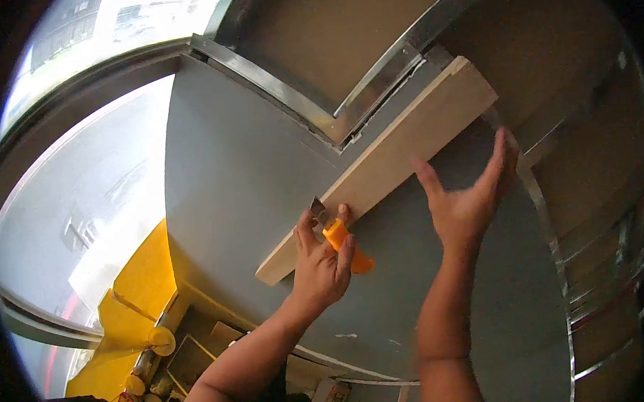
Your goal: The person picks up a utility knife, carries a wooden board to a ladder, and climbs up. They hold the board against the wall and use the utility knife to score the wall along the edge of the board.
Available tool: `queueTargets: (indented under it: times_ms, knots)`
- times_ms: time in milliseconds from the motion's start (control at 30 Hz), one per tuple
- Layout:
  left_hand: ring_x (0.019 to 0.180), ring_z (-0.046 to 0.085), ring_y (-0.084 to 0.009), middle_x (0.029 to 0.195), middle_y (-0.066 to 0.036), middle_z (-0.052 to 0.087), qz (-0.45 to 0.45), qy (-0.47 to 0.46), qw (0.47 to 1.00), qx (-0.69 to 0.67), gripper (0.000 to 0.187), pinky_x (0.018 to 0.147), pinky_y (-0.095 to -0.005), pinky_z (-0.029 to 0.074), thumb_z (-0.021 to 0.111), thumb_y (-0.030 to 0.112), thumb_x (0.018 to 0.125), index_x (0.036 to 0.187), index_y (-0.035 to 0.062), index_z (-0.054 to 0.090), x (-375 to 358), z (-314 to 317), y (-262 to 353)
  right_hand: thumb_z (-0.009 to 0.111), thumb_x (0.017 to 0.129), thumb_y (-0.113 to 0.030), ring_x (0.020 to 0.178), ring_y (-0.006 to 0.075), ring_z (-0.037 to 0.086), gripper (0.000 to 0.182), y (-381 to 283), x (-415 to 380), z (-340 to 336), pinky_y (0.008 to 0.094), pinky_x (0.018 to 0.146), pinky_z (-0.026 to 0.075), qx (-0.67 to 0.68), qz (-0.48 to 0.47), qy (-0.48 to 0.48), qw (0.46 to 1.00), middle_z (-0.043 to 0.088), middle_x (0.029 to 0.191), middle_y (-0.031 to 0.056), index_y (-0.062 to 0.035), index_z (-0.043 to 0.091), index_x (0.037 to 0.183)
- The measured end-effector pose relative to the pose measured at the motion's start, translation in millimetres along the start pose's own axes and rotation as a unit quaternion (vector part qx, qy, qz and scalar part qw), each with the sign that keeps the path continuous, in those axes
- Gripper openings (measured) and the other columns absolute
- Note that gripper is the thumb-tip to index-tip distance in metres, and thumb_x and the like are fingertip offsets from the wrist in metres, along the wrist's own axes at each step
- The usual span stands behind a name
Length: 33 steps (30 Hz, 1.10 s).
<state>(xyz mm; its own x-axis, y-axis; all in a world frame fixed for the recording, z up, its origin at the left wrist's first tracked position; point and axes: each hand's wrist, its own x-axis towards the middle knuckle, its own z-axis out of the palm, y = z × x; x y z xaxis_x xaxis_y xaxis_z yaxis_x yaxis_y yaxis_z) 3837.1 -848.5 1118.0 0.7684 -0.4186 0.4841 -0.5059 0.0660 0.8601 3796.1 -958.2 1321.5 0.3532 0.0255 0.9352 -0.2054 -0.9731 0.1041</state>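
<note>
A long pale wooden board (406, 142) lies diagonally across a grey panel (240, 176). My left hand (320, 270) is closed around an orange-handled utility knife (348, 250), whose metal blade points up over the board. Fingers of that same hand also rest against the board near its lower left end. Close to the board's upper right end is my right hand (464, 204), its thumb and fingers spread wide around nothing. The thumb tip is by the board's lower edge; motion blur hides whether it touches.
A metal frame (279, 87) with an inner corner borders the panel above the board. Bright windows (109, 168) stand at the left. Below them are a yellow surface (140, 283) and several small containers (131, 389). More metal strips (554, 254) run along the right.
</note>
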Motion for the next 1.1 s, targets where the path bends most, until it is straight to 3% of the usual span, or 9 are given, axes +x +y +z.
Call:
queueTargets:
  times_ms: [100, 167, 400, 567, 700, 800, 867, 1000, 1100]
  knots:
    - [0.146, 0.014, -0.0454, 0.151, -0.029, 0.031, 0.007, 0.026, 0.999, -0.031, 0.051, 0.121, -0.0517, 0.014, 0.036, 0.036, 0.109, 0.154, 0.0128, 0.042, 0.7, 3.1, -3.4, 0.093, 0.063, -0.053, 0.141, 0.0461, 0.034, 0.118, -6.9, 15.2, 7.7, 0.0568, 0.115, 0.03, -0.148, -0.053, -0.013, 0.987, 0.036, 0.153, 0.027, -0.0009, 0.034, 0.151]
    - [0.13, 0.036, -0.0428, 0.143, -0.028, 0.027, 0.048, 0.069, 0.995, 0.061, 0.05, 0.111, -0.0506, 0.034, 0.048, 0.034, 0.104, 0.151, 0.0172, 0.046, 0.1, 7.3, -9.0, 0.092, 0.058, -0.059, 0.138, 0.0467, 0.037, 0.12, -0.1, 19.6, 9.0, 0.0569, 0.113, 0.033, -0.183, -0.055, -0.018, 0.981, 0.039, 0.149, 0.027, 0.0002, 0.038, 0.148]
    - [0.127, 0.038, -0.0425, 0.141, -0.027, 0.029, 0.048, 0.066, 0.996, 0.033, 0.049, 0.11, -0.0526, 0.034, 0.05, 0.033, 0.103, 0.149, 0.0167, 0.049, 2.4, 8.6, -6.4, 0.093, 0.057, -0.059, 0.134, 0.0416, 0.044, 0.111, 19.1, 52.6, -2.4, 0.0527, 0.11, 0.039, -0.109, -0.048, -0.047, 0.992, 0.047, 0.141, 0.025, 0.0036, 0.049, 0.138]
    - [0.126, 0.038, -0.0424, 0.136, -0.025, 0.033, 0.051, 0.094, 0.994, -0.008, 0.048, 0.109, -0.0533, 0.034, 0.055, 0.028, 0.1, 0.147, 0.0161, 0.052, 3.2, 8.9, -6.2, 0.093, 0.054, -0.061, 0.121, 0.0432, 0.056, 0.107, 17.5, 80.0, -6.4, 0.0481, 0.102, 0.048, -0.053, 0.029, -0.214, 0.975, 0.056, 0.131, 0.0233, 0.0027, 0.055, 0.132]
    - [0.127, 0.038, -0.0421, 0.137, -0.024, 0.033, 0.048, 0.095, 0.994, -0.009, 0.046, 0.109, -0.0533, 0.034, 0.056, 0.026, 0.099, 0.144, 0.0159, 0.054, 4.2, 10.0, -5.9, 0.093, 0.054, -0.062, 0.118, 0.0436, 0.059, 0.107, 15.7, 84.0, -4.6, 0.0472, 0.098, 0.05, -0.029, 0.042, -0.266, 0.963, 0.058, 0.13, 0.0238, 0.0036, 0.056, 0.13]
    - [0.128, 0.038, -0.0417, 0.137, -0.024, 0.033, 0.068, 0.085, 0.993, 0.041, 0.044, 0.109, -0.0532, 0.035, 0.057, 0.026, 0.099, 0.142, 0.0154, 0.056, 4.1, 11.2, -6.7, 0.093, 0.056, -0.058, 0.119, 0.045, 0.057, 0.105, 13.4, 74.6, -3.4, 0.0477, 0.102, 0.047, -0.121, -0.027, -0.168, 0.978, 0.058, 0.129, 0.0233, 0.0053, 0.055, 0.13]
    - [0.128, 0.038, -0.0413, 0.136, -0.023, 0.034, 0.047, 0.101, 0.994, 0.017, 0.041, 0.109, -0.053, 0.035, 0.057, 0.027, 0.099, 0.138, 0.0149, 0.058, 5.5, 11.5, -2.3, 0.093, 0.065, -0.047, 0.12, 0.0379, 0.055, 0.09, 1.9, 52.2, -2.9, 0.0474, 0.102, 0.045, -0.186, -0.126, -0.002, 0.974, 0.06, 0.124, 0.0161, 0.0045, 0.057, 0.129]
    - [0.129, 0.038, -0.0412, 0.136, -0.023, 0.035, 0.077, 0.081, 0.993, 0.047, 0.041, 0.108, -0.0533, 0.035, 0.058, 0.027, 0.098, 0.137, 0.0136, 0.058, 4.9, 6.0, -6.1, 0.092, 0.07, -0.038, 0.122, 0.0378, 0.053, 0.078, -2.8, 3.8, 14.1, 0.0498, 0.103, 0.045, -0.073, -0.302, 0.033, 0.95, 0.057, 0.128, 0.0171, 0.0005, 0.059, 0.128]
    - [0.129, 0.038, -0.0411, 0.135, -0.024, 0.036, 0.045, 0.105, 0.993, -0.021, 0.041, 0.107, -0.0524, 0.037, 0.058, 0.028, 0.098, 0.136, 0.0118, 0.059, 4.0, 5.8, -1.5, 0.09, 0.073, -0.031, 0.125, 0.0393, 0.051, 0.07, -0.5, -20.3, 27.8, 0.0508, 0.104, 0.044, 0.016, -0.369, -0.054, 0.928, 0.056, 0.131, 0.0181, -0.0034, 0.059, 0.129]
